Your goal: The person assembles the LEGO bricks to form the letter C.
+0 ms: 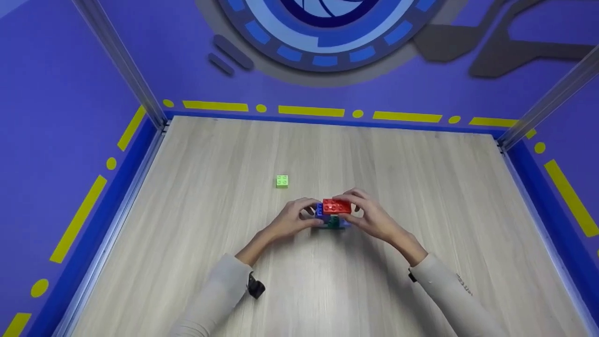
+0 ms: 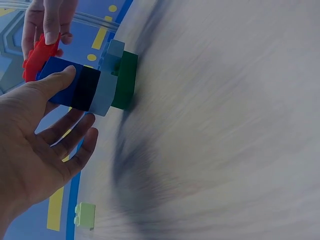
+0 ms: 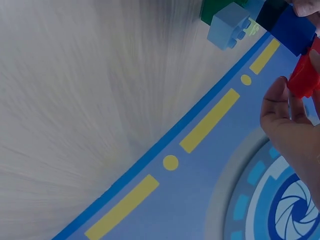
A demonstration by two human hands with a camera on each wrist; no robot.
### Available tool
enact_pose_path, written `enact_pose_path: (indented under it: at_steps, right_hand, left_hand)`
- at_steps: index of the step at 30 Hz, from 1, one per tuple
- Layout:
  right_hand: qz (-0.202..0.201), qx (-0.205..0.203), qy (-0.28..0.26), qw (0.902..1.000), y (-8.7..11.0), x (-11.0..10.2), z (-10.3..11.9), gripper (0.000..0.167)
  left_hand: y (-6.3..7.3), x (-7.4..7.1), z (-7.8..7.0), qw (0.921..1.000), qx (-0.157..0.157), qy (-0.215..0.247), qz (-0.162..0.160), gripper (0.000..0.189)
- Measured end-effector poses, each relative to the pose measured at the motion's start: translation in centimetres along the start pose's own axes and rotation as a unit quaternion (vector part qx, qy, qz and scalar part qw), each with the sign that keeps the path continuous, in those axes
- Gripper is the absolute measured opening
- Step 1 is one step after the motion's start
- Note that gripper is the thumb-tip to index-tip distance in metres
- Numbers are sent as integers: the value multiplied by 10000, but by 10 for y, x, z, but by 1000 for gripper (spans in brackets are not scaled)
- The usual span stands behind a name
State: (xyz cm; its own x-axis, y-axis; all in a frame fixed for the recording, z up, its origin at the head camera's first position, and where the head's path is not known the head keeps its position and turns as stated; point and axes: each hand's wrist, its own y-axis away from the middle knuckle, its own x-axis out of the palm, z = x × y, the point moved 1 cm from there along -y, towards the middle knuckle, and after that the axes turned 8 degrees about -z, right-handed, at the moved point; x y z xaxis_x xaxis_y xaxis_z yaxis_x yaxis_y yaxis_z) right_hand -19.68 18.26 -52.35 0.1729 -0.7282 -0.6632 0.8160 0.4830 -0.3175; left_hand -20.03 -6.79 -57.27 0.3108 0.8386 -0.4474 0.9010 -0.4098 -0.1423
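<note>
Red and studded, one brick (image 1: 334, 206) sits high above the green brick (image 2: 125, 80), held by the right hand (image 1: 374, 220); that grip is closed on it, thumb on the near side, fingers on the far side. The red brick touches the blue brick (image 2: 65, 95), leaving some of its studs bare at the left; whether it is pressed home cannot be told. Left of the green brick, the left hand (image 1: 291, 220) pinches the blue brick in its own grip, thumb laid along one face, while the lower fingers spread clear of the pieces. Between the blue brick and the green brick come a dark brick (image 2: 87, 89) and, beneath that, a light blue brick (image 2: 103, 94). A second light blue brick (image 2: 114, 50) stands on the green brick toward its right end. The green brick is the lowest of the group, at or just above the tabletop (image 1: 304, 285); the views do not settle which. To its left and farther from the person, well apart, a lime brick (image 1: 282, 181) lies on the tabletop, studs up. Beyond the green brick, past the far edge, rises a blue wall (image 1: 318, 96) with yellow dashes.
</note>
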Motion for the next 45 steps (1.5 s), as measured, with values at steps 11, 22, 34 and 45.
enact_pose_path:
  at_steps: [11,22,34,45]
  right_hand:
    - [180,257,8,9995,-2,-6,-3,43]
    - [213,315,-63,9993,-2,-9,-6,42]
    - [317,443,42,9985,-2,-7,-3,45]
    - [518,503,341,9968,-7,-6,4,44]
  left_hand:
    - [-4,2,1,9999,104,-50,-42,43]
    - [-4,3,1,9999,106,-24,-28,43]
    - [-5,5,1,9999,92,46,-69,43]
    - [1,4,3,9996,67,103,-244,44]
